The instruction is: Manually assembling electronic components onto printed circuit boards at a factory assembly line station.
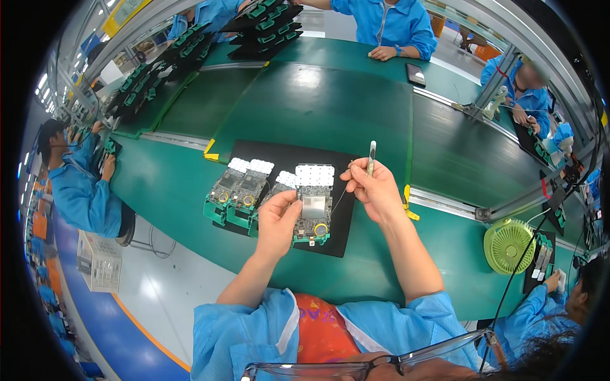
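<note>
A circuit board (314, 204) with a white key pad across its far end and a round yellow-rimmed part near its close end lies before me on a black mat (346, 222). My left hand (277, 219) is closed in a pinch at the board's left edge. Above its right side, my right hand (375, 189) grips a slim silver tool (372, 154), apparently tweezers, with one end pointing up. A thin dark strand (339, 198) runs from these fingers down toward the board; whether it is a cable or a tool tip is unclear. Several similar boards (240, 187) in green holders lie left.
The green work table (356, 270) bears yellow tape corners (213, 152). A green fan (509, 246) stands at right, a phone (415, 75) far right. Black trays of boards (267, 32) are stacked at far left. Co-workers in blue (387, 28) sit around; a white crate (98, 260) stands on the floor.
</note>
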{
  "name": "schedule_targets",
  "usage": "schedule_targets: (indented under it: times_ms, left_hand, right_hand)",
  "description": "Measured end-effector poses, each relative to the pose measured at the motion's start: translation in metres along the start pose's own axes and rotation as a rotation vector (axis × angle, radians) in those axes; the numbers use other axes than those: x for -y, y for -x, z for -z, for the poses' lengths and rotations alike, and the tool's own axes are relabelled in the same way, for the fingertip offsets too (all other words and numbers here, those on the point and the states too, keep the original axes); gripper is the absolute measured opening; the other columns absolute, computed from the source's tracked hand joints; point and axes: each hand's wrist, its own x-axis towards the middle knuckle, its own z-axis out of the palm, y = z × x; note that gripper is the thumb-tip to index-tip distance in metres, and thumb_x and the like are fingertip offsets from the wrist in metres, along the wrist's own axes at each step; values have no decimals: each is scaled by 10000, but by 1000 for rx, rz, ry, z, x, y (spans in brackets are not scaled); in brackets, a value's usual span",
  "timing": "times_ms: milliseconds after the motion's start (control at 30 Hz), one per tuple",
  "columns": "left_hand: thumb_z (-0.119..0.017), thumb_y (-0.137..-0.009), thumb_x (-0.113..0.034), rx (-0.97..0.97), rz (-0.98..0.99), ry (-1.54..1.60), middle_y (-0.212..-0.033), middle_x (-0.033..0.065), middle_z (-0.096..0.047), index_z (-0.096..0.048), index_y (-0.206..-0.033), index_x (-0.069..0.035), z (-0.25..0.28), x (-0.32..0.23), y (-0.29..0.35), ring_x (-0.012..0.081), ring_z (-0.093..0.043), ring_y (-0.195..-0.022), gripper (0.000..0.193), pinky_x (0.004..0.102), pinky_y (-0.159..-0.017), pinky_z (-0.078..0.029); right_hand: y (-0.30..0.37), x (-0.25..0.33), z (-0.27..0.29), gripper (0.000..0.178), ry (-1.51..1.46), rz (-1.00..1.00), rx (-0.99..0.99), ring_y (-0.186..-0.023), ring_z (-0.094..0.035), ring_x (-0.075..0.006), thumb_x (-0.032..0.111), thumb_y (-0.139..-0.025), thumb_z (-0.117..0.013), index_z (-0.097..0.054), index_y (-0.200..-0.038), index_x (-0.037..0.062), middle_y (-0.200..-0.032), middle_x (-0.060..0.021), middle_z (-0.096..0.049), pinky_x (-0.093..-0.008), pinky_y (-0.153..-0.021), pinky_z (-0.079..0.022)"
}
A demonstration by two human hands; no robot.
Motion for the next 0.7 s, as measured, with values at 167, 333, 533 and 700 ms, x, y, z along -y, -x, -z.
schedule_targets:
  times_ms: [167, 333, 533, 700]
  left_hand:
    - [-546, -907, 42, 6, -214, -191, -995, 48, -614, -601, -1063, 56, -15, -5, 4, 59, -588, -804, 166, 201, -690, -477]
    - [-526, -905, 62, 69, -202, -266, -982, 25, -568, -609, -1050, 57, -19, -10, 5, 23, -533, -714, 167, 173, -583, -418]
    - [-517, -905, 68, 106, -247, -286, -982, 37, -590, -616, -1039, 60, -26, -21, 9, 29, -565, -750, 167, 171, -603, -435]
    - [-517, -900, 76, 112, -265, -302, -985, 44, -597, -612, -1039, 65, -24, -21, 9, 32, -572, -767, 169, 171, -609, -440]
  right_hand:
    - [31, -1, -33, 48, 466, 292, 64, -605, -494, -19, 51, -823, -680, -650, -803, 19, -707, 5, -620, -189, -537, -379]
    - [41, -10, -46, 112, 736, 493, 35, -585, -521, -57, 49, -786, -702, -640, -818, -38, -698, -62, -615, -240, -508, -407]
    - [45, -9, -53, 86, 821, 591, -18, -555, -530, -99, 42, -774, -701, -650, -809, -18, -689, -76, -611, -250, -493, -408]
    - [46, -8, -56, 68, 883, 644, -9, -559, -567, -153, 35, -769, -700, -656, -800, -5, -691, -91, -618, -271, -490, -428]
